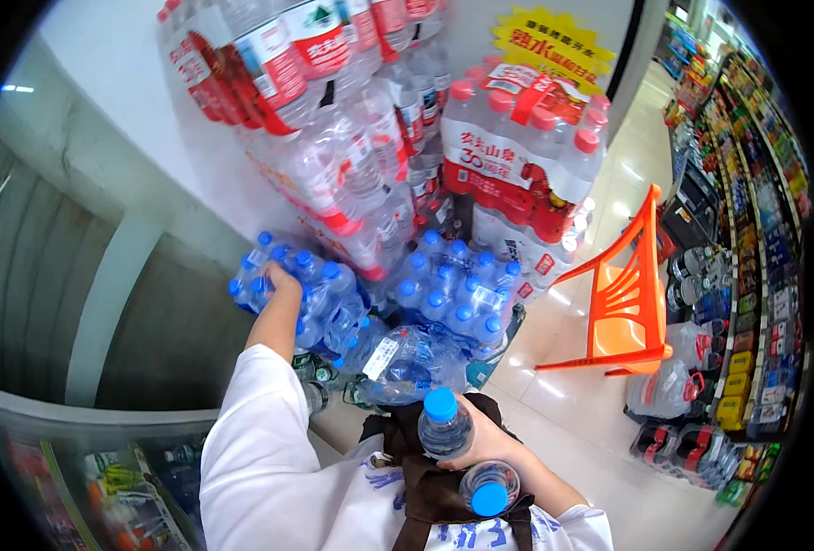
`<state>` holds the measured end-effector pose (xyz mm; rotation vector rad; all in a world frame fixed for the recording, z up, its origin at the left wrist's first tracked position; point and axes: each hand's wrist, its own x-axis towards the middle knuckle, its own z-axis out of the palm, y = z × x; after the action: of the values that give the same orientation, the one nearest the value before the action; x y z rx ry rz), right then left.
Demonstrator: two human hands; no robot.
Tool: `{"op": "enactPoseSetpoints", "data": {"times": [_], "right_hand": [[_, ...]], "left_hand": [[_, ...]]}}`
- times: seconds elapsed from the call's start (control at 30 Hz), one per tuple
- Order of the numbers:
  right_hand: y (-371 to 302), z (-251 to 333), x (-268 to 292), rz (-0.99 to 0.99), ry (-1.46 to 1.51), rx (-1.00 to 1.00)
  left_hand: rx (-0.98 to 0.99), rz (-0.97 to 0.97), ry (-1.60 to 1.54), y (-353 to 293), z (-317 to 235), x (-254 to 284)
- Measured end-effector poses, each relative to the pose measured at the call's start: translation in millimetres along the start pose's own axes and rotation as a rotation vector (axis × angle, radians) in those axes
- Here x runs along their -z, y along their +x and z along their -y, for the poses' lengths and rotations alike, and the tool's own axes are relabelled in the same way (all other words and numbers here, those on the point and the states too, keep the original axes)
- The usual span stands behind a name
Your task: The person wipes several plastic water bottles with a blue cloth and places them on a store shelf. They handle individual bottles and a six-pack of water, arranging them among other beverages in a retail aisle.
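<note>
My left hand [281, 277] reaches out to the far left, its fingers bent down round the top of a blue-capped water bottle in a pack [334, 314]; the fingertips are partly hidden. Close to my body, my right hand [491, 439] is wrapped round a clear water bottle [446, 432] with a blue cap. A second blue-capped bottle [491, 487] rests between my right forearm and my chest, tilted upward. Between the hands lies a large clear bottle [407, 369] with a white label. Another pack of blue-capped bottles [453, 292] stands beside it.
Red-and-white bottle packs [333, 119] are stacked high against the wall, with a red-capped pack [525, 147] beside them. An orange chair [629, 294] stands at the right, before stocked shelves [761, 257]. A glass-fronted case [104, 459] is at the lower left.
</note>
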<state>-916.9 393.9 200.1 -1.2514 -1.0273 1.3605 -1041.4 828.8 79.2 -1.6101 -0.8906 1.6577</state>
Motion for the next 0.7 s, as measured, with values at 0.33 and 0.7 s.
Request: {"op": "enactPoseSetpoints", "data": {"times": [0.33, 0.7], "right_hand": [[-13, -8, 8, 0.002, 0.024, 0.063], [-14, -10, 18, -0.025, 0.065, 0.033]], "left_hand": [[0.013, -0.382, -0.18, 6, 14, -52], [0.282, -0.558, -0.478, 72, -7, -70]]}}
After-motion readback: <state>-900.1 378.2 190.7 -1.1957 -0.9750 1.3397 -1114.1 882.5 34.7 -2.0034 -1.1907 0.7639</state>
